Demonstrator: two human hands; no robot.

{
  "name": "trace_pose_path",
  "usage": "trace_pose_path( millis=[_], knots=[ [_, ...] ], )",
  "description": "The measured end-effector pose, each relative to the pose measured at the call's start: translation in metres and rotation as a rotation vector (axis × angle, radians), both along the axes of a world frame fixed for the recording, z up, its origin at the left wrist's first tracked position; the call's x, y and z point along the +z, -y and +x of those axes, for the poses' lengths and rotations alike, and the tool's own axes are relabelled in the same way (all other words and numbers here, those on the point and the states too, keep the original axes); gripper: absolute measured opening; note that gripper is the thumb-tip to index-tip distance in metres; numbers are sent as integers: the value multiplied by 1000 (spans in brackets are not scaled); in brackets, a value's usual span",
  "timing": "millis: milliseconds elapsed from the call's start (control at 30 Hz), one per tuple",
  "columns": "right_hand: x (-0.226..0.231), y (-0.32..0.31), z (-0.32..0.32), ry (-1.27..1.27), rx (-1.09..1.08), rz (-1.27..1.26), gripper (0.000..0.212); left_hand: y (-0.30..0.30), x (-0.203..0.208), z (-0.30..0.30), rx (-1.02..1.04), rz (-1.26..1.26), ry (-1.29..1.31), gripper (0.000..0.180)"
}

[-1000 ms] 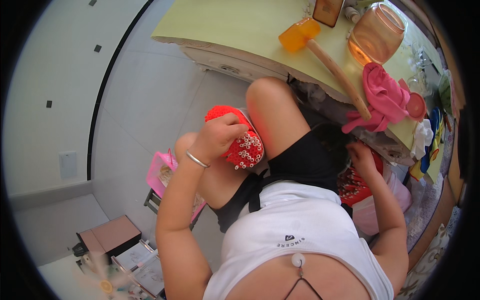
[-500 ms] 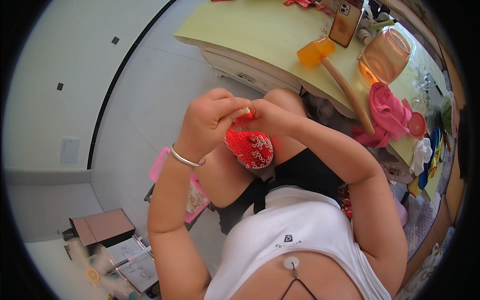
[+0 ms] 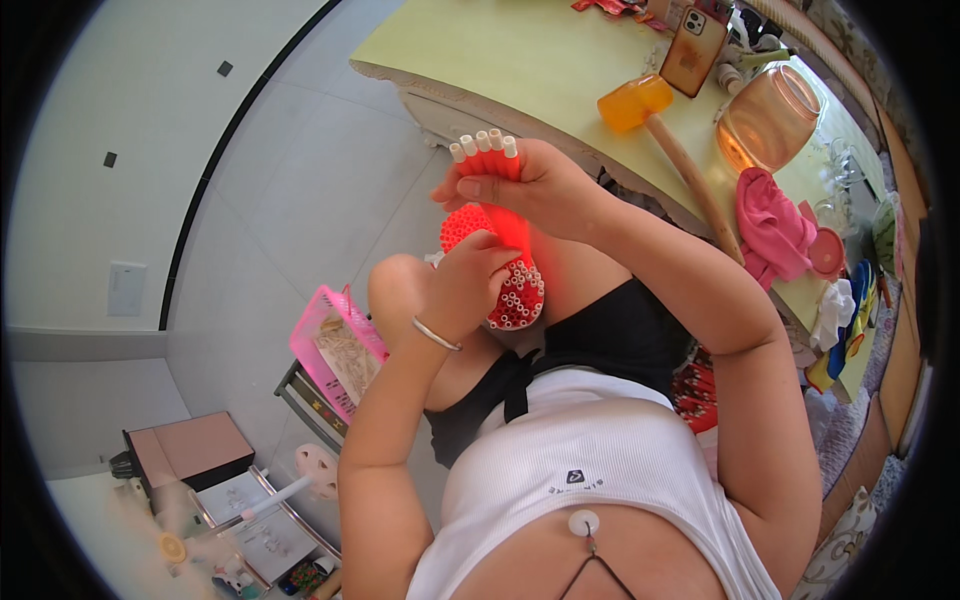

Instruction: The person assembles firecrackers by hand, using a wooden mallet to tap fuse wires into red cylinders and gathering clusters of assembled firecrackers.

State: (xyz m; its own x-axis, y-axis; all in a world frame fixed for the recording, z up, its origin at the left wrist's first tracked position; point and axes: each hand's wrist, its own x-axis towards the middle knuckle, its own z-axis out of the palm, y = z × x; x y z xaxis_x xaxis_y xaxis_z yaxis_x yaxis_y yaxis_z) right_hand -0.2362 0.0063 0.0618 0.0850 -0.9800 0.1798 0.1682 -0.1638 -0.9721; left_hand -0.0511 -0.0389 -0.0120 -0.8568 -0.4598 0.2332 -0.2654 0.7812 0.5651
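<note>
A fan of several slim red tubes [image 3: 492, 170] with white ends stands up out of my right hand [image 3: 535, 185], which is closed round them with the thumb across the front. Their lower ends reach down toward a tight bundle of red tubes [image 3: 515, 295] between my thighs; some of these show white open ends, others red. My left hand [image 3: 465, 280], with a silver bangle at the wrist, is curled against the bundle, just below the fan. Its fingertips are pinched at the tubes; what they hold is partly hidden.
On the yellow-green table lie an orange-headed mallet [image 3: 635, 103], a phone [image 3: 693, 50], an amber jar [image 3: 768, 118] and a pink cloth [image 3: 768, 225]. A pink basket [image 3: 325, 345] with pale pieces stands at my left knee. A fan [image 3: 175, 545] is at lower left.
My right hand has risen and turned, so the tubes now show as an upright fan. My left hand has come down from beside it to the bundle. The head view has shifted slightly.
</note>
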Motion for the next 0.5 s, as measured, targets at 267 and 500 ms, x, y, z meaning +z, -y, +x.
trace_pose_path(
  millis=[267,500],
  knots=[
    [-13,-4,-6,0,-65,-25,12,3,-7,-3,-93,65,63,23],
    [-11,-4,-4,-24,-84,3,14,10,-8,-9,-228,-50,142,28]
  ],
)
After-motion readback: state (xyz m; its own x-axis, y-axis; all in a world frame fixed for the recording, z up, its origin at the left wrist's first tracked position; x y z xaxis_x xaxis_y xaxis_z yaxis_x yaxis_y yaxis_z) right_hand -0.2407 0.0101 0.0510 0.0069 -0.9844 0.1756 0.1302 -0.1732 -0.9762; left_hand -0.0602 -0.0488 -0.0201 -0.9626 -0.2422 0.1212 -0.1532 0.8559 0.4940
